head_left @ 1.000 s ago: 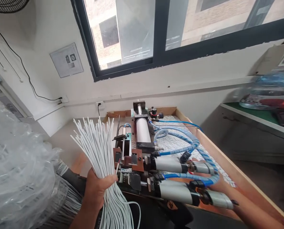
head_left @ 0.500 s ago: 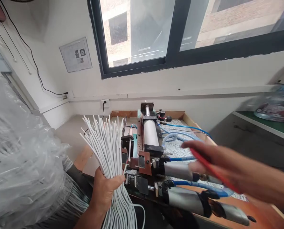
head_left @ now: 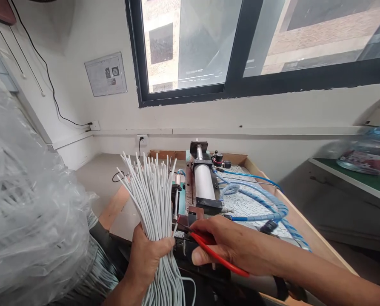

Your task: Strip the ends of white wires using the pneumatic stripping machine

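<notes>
My left hand (head_left: 151, 253) is wrapped round a thick bundle of white wires (head_left: 154, 199), whose cut ends fan out upward. One wire (head_left: 176, 227) stands apart beside the thumb and shows a small red tip. My right hand (head_left: 218, 240) grips red-handled pliers (head_left: 213, 255), their dark jaws reaching left to that single wire. Whether the jaws touch it I cannot tell. Directly behind both hands is a pneumatic machine (head_left: 204, 180) with a silver cylinder; my right hand and forearm hide part of its front.
Clear plastic wrapping (head_left: 39, 204) over more wires bulges at the left. Blue air hoses (head_left: 272, 204) curl inside the wooden-edged tray (head_left: 311, 225) at the right. A green-topped shelf (head_left: 365, 180) carries a plastic-wrapped item. A window (head_left: 192, 46) is set in the wall beyond.
My right hand has swung left with the red-handled pliers, from over the hoses to the wire bundle. In the picture, the bundle and left hand sit slightly farther right.
</notes>
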A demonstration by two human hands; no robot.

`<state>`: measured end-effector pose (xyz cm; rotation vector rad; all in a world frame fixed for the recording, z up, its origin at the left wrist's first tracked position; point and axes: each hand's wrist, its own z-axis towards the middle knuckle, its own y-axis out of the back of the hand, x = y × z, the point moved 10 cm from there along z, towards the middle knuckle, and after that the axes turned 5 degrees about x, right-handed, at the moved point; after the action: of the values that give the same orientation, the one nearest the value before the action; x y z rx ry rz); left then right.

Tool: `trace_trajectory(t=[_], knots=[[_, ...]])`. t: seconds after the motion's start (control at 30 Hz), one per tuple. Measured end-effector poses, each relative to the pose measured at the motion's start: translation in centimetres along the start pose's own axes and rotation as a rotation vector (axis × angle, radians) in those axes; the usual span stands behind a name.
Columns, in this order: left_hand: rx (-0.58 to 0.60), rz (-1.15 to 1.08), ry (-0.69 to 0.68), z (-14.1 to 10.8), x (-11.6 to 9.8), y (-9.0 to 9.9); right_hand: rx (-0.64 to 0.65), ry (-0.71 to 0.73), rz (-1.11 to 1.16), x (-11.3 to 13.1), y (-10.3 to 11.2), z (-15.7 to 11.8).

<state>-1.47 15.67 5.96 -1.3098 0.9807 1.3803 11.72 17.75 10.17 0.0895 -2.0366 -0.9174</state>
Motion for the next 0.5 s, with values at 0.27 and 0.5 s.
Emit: trace_trajectory(t=[0.27, 0.5], knots=[[-0.032, -0.003, 0.007, 0.1, -0.5, 0.1, -0.102, 0.030, -0.026, -0.7, 0.6, 1.0], [-0.084, 0.013, -0.020, 0.3, -0.6, 0.6, -0.482, -0.018, -0.227, -3.2, 5.9, -0.9]])
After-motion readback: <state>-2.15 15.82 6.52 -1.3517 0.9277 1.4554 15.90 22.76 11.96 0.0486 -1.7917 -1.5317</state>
